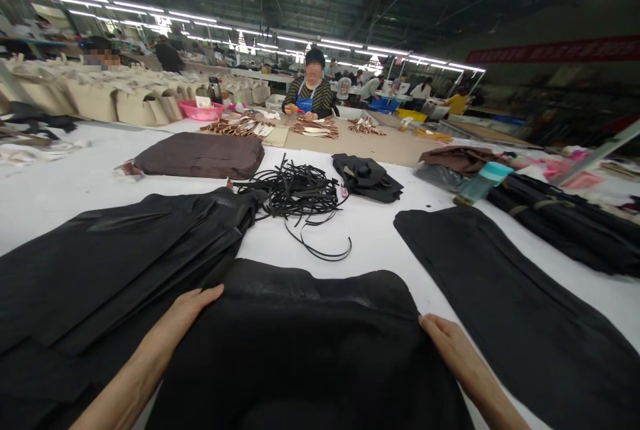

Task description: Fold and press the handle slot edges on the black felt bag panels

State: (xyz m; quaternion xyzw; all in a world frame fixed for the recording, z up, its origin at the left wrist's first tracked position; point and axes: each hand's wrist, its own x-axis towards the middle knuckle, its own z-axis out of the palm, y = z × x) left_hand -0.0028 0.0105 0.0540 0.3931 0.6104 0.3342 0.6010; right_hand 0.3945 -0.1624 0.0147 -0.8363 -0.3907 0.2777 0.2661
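Two hands hold a big black sheet (310, 343) over the white tabletop (373, 243), on the side of its near edge.
The left hand (193, 307) holds the sheet's left side and the right hand (450, 340) holds its right side; some fingers are hidden, so I cannot tell how they bend. A pile of black cloth (120, 250) lies toward the tabletop's left edge, and a long black piece (510, 297) toward its right edge. Nearer the far edge are a messy heap of thin straps (300, 190), a brown pile (200, 155) left of it, and a small black stack (367, 177) right of it.
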